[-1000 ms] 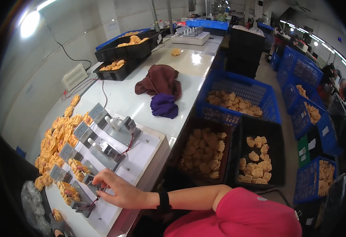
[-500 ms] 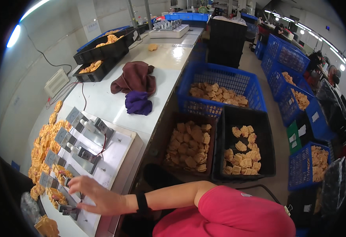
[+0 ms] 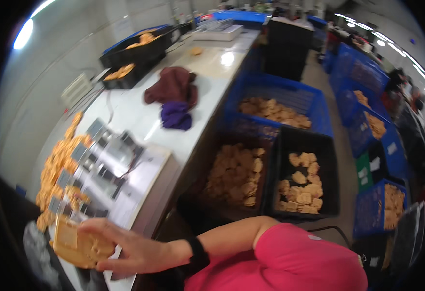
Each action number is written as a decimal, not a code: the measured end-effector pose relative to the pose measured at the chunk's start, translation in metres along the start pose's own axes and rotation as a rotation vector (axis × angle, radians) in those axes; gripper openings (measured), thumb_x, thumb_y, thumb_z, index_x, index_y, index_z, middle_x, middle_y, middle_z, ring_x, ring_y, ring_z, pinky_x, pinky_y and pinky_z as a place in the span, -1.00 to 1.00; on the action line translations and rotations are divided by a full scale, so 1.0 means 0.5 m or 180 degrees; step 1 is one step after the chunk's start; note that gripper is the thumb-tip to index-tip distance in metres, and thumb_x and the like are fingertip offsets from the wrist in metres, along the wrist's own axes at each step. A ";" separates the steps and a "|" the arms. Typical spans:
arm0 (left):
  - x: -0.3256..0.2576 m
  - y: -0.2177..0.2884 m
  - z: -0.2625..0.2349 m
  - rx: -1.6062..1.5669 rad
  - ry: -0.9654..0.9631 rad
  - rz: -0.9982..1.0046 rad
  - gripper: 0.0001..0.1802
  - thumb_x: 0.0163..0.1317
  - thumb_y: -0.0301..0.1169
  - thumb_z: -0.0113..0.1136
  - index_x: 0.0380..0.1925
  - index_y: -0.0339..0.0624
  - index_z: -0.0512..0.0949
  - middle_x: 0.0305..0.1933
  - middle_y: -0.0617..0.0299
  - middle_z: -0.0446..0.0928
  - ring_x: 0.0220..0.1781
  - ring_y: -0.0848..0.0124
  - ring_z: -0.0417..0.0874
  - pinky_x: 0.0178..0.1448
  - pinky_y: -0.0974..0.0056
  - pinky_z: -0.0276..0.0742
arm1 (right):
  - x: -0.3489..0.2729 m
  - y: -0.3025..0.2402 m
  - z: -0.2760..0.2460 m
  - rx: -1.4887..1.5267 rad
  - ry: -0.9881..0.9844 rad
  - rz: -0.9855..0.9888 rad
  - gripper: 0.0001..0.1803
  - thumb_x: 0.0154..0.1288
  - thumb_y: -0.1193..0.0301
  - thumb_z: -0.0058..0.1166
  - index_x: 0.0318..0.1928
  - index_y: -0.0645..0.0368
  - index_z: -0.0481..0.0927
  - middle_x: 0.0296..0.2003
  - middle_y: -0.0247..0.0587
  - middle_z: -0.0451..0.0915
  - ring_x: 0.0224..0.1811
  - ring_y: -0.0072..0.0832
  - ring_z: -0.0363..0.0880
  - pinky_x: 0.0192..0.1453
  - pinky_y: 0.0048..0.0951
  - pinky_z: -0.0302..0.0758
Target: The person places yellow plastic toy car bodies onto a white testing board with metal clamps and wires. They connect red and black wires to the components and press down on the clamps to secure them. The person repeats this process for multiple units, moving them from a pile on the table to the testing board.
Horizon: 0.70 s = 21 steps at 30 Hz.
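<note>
Parts [image 3: 57,167], tan and heaped, run along the far-left edge of the table [image 3: 135,116], beside a white fixture [image 3: 108,177] with rows of small grey clamps. At the near end of that fixture a hand [image 3: 125,242] grips one flat tan part [image 3: 79,245], fingers curled over its top and thumb under it; the arm crosses the body from a pink sleeve [image 3: 295,262] and wears a dark wristband [image 3: 198,252]. Which of the two hands this is I cannot tell, and the other one is out of sight. Further up the table lie a maroon cloth [image 3: 173,86] and a purple cloth [image 3: 176,115], touching each other, and behind them black trays [image 3: 135,51] of more tan pieces. Right of the table, on the floor, stand a dark bin [image 3: 234,177] and a black bin [image 3: 302,182] of tan parts, with a blue crate [image 3: 280,104] behind them. More blue crates [image 3: 377,126] line the right side, where other people stand, blurred.
</note>
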<state>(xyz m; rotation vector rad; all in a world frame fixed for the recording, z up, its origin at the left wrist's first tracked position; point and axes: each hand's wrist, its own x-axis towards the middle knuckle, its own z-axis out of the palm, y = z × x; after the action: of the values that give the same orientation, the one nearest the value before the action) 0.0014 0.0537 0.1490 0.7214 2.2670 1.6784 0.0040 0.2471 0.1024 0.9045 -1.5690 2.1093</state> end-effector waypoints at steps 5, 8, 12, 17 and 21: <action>0.047 -0.083 0.013 -0.0163 0.0035 -0.0323 -0.39 0.34 -0.28 0.23 0.35 -0.08 0.30 0.22 0.13 0.47 0.20 0.27 0.54 0.20 0.18 0.52 | -0.002 -0.022 -0.030 -0.0498 -0.0002 0.0469 -0.29 0.42 0.25 0.19 0.47 0.12 0.21 0.29 -0.04 0.39 0.23 -0.31 0.47 0.25 -0.37 0.48; 0.043 -0.054 0.047 -0.1004 0.0442 -0.0031 -0.42 0.36 -0.18 0.27 0.28 -0.17 0.37 0.20 0.11 0.49 0.13 0.26 0.60 0.13 0.18 0.57 | 0.004 -0.020 -0.034 -0.0941 -0.0100 0.0319 -0.34 0.41 0.20 0.20 0.42 0.11 0.33 0.31 0.04 0.29 0.18 -0.24 0.51 0.10 -0.37 0.58; 0.055 -0.014 0.039 0.1872 0.0603 0.0662 -0.64 0.31 -0.39 0.28 0.07 -0.21 0.49 0.02 0.14 0.53 -0.02 0.17 0.62 0.02 0.10 0.57 | 0.020 -0.024 -0.048 -0.1692 -0.0214 -0.0096 -0.41 0.38 0.09 0.20 0.28 0.16 0.48 0.22 0.11 0.34 -0.04 -0.09 0.64 0.05 -0.28 0.60; 0.054 0.001 0.032 -0.3345 0.0385 -0.0572 -0.53 0.47 0.05 -0.02 0.12 -0.05 0.41 -0.05 0.24 0.49 -0.14 0.35 0.56 -0.08 0.17 0.57 | 0.040 -0.043 -0.101 -0.1565 0.0022 0.0129 -0.66 0.32 0.34 0.27 0.06 0.15 0.59 0.07 -0.04 0.50 0.07 -0.21 0.55 0.08 -0.35 0.52; 0.066 0.000 0.017 -0.3878 0.0252 -0.0918 -0.32 0.46 0.25 -0.16 0.22 -0.08 0.38 -0.05 0.20 0.52 -0.22 0.42 0.55 -0.17 0.27 0.55 | 0.069 0.022 -0.182 -0.2187 0.0929 0.0136 -0.64 0.38 0.33 0.19 0.13 0.12 0.53 0.00 -0.22 0.47 -0.07 -0.42 0.44 0.02 -0.38 0.42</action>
<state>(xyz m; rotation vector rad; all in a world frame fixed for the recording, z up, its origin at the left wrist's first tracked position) -0.0229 0.0777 0.1497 0.0224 0.9036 2.4060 -0.0535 0.3266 0.1018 0.3118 -1.9493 1.4533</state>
